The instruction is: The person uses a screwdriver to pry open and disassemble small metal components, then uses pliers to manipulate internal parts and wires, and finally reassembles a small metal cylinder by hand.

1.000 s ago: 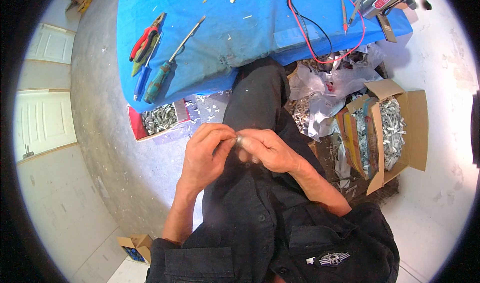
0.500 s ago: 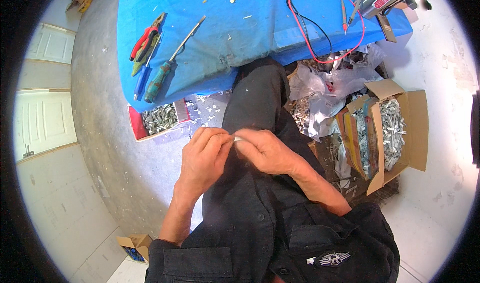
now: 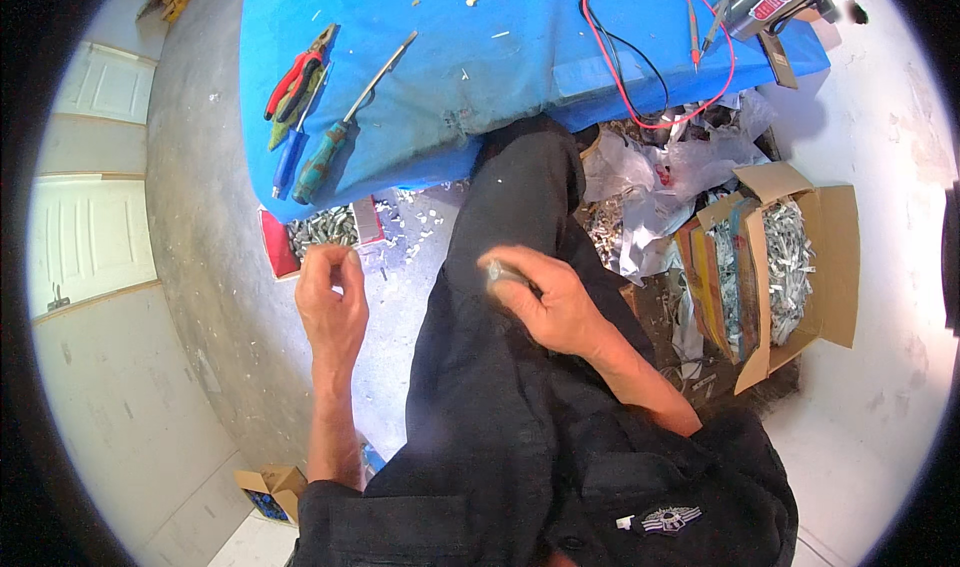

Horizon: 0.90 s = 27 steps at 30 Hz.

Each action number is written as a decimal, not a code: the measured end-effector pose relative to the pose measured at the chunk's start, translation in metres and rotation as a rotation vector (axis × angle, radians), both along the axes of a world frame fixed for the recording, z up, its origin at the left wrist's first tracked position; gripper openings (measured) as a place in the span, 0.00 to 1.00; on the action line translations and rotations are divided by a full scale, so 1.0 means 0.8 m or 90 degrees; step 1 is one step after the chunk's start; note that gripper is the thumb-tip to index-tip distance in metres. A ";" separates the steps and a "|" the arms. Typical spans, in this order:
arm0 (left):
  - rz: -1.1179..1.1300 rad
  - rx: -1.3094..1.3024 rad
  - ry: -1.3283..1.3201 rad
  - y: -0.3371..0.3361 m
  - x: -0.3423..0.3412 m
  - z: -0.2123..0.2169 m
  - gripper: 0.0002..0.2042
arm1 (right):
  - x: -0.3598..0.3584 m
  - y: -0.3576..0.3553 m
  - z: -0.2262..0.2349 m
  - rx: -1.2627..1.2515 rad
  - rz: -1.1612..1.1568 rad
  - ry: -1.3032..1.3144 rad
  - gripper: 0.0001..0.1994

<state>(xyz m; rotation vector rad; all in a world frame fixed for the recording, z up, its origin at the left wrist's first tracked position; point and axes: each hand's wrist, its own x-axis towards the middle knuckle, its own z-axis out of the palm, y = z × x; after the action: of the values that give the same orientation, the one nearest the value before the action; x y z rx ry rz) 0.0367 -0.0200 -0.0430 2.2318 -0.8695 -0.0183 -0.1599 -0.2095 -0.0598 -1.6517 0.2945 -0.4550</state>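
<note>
My right hand [image 3: 550, 302] is over my dark-clothed lap, its thumb and index finger closed around a small silvery-grey piece [image 3: 497, 273], partly hidden by the fingers. My left hand [image 3: 333, 302] is apart from it to the left, with thumb and fingertips pinched together. Whatever those fingers may hold is too small or hidden to make out. Just beyond the left hand, below the blue-covered table, stands a red-sided box [image 3: 280, 247] of small metallic pieces [image 3: 328, 229].
On the blue-covered table [image 3: 480, 52] lie red-handled pliers [image 3: 293, 85], two screwdrivers, red and black test leads, and a silver cylindrical object [image 3: 765, 5]. At right, a cardboard box [image 3: 838, 267] holds many silvery strips. White bits litter the floor. A small carton [image 3: 285, 485] stands at lower left.
My hands, together before, have come apart. The left has moved left toward the red-sided box. The right has stayed over my lap, its small grey piece now showing more.
</note>
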 end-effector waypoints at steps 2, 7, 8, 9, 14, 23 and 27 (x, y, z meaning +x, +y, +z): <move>-0.011 0.036 0.017 0.006 -0.002 -0.003 0.04 | 0.000 -0.002 0.003 0.108 0.004 0.060 0.15; -0.031 0.144 -0.002 0.036 -0.002 -0.062 0.02 | 0.002 0.000 -0.002 0.287 0.002 0.044 0.15; -0.031 0.161 0.000 0.042 -0.001 -0.070 0.01 | 0.001 -0.001 -0.004 0.289 -0.003 0.047 0.15; -0.025 0.170 0.009 0.048 0.000 -0.076 0.01 | 0.000 -0.001 -0.005 0.291 -0.007 0.050 0.15; -0.061 0.189 0.049 0.066 -0.005 -0.088 0.01 | 0.002 0.001 -0.007 0.338 -0.012 0.062 0.16; -0.122 0.045 0.160 -0.016 -0.039 0.014 0.07 | 0.013 0.011 0.002 0.048 -0.044 0.089 0.17; -0.177 -0.035 0.205 -0.046 -0.063 0.036 0.11 | 0.014 0.016 -0.002 -0.044 -0.060 0.073 0.17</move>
<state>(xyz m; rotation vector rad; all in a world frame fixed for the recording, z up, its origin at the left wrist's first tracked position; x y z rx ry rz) -0.0134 -0.0567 -0.0140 1.9678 -0.9770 -0.4655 -0.1484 -0.1968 -0.0617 -1.7394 0.4472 -0.4460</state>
